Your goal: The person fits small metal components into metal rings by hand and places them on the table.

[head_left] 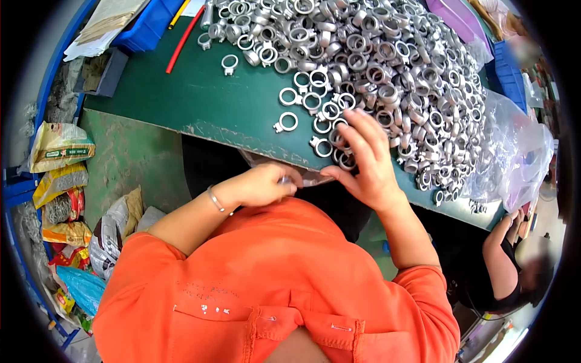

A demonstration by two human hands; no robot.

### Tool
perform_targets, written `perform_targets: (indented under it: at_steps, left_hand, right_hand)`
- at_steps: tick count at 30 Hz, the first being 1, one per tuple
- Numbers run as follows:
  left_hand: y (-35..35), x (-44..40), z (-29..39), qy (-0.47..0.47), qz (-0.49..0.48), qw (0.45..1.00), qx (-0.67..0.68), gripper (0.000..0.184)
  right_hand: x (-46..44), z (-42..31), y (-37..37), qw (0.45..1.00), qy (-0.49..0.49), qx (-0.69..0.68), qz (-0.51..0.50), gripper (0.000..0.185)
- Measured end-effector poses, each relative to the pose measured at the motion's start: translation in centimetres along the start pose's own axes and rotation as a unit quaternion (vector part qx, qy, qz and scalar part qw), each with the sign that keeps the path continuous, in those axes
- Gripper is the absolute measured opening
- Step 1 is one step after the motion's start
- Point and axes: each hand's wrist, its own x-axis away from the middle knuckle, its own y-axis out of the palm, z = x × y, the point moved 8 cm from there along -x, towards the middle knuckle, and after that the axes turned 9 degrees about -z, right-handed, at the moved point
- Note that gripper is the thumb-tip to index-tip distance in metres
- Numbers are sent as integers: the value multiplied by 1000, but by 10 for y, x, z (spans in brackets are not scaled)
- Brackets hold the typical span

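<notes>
A large heap of small grey metal rings with short lugs covers much of the green table. My right hand is at the heap's near side, fingers stretched over the closest rings and thumb at the table edge. Below that edge, close to my body, my left hand has its fingers curled. A small greyish bit shows at those fingers, too little to name. Beside this hand, partly under the table edge, is a translucent bag. Several loose rings, one of them a single ring, lie left of the heap.
A red stick and a blue bin are at the table's back left. Clear plastic bags lie at the right end, near another person's arm. Filled sacks stand on the floor to the left.
</notes>
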Motion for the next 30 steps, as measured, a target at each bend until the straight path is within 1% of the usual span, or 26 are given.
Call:
perform_targets:
  at_steps: [1, 2, 3, 4, 5, 8, 9, 10, 11, 13, 14, 15, 17, 18, 19, 21, 23, 26, 27, 30]
  left_hand:
    - [-11, -15, -17, 49, 86, 990, -99, 24]
    - [-16, -26, -34, 25, 121, 991, -53, 27]
    - [-20, -34, -48, 2, 155, 988, -7, 32]
    - [-21, -42, -55, 21, 149, 988, -20, 37]
    - [-19, -39, -47, 33, 144, 988, 35, 39]
    - [-21, -41, -60, 49, 163, 985, 35, 39]
    - [-21, -37, -55, 43, 157, 986, -36, 38]
    - [-20, -33, -47, 38, 150, 982, -107, 37]
    - [-17, -28, -38, 36, 150, 982, -107, 37]
    - [-4, -17, -17, 4, 95, 995, -22, 33]
    - [2, -8, 5, 17, 69, 997, -36, 29]
    - [5, -5, 10, 17, 68, 997, -36, 29]
    - [15, 1, 29, 126, 47, 991, 16, 25]
    - [17, 2, 36, 165, 50, 984, 47, 23]
    - [18, 4, 41, 165, 51, 984, 48, 23]
    - [14, 10, 48, 171, 68, 958, 218, 20]
    - [14, 13, 49, 163, 79, 957, 226, 17]
    - [13, 20, 58, 201, 104, 957, 184, 12]
    - [14, 20, 57, 199, 106, 957, 184, 12]
    - [16, 21, 57, 219, 86, 945, 227, 10]
  right_hand:
    - [4, 2, -3, 1000, 22, 13, 11, 68]
    - [10, 7, -3, 999, 40, 15, 22, 70]
    - [16, 9, -6, 997, 60, 11, 49, 68]
    - [22, 7, -8, 996, 64, 20, 61, 65]
    - [27, 6, -10, 995, 68, 31, 72, 63]
    - [42, 0, -7, 994, 72, 51, 69, 44]
    - [44, -1, -4, 994, 72, 65, 59, 40]
    - [43, -2, -4, 993, 76, 61, 62, 31]
    - [43, -2, -2, 993, 77, 60, 62, 31]
    - [49, 7, -4, 983, 145, 41, 108, 26]
    - [51, 10, -4, 979, 165, 33, 117, 23]
    - [53, 10, -5, 979, 165, 32, 117, 23]
    - [56, 9, -5, 982, 166, 13, 95, 22]
    - [59, 9, -7, 977, 179, -24, 114, 21]
    - [61, 4, -7, 977, 178, -25, 113, 21]
    - [63, -1, -7, 961, 183, -169, 122, 19]
    - [62, -8, 0, 951, 176, -225, 120, 18]
    - [57, -17, 10, 950, 163, -250, 92, 19]
    - [55, -20, 12, 953, 142, -252, 92, 20]
    - [53, -23, 18, 951, 130, -265, 90, 20]
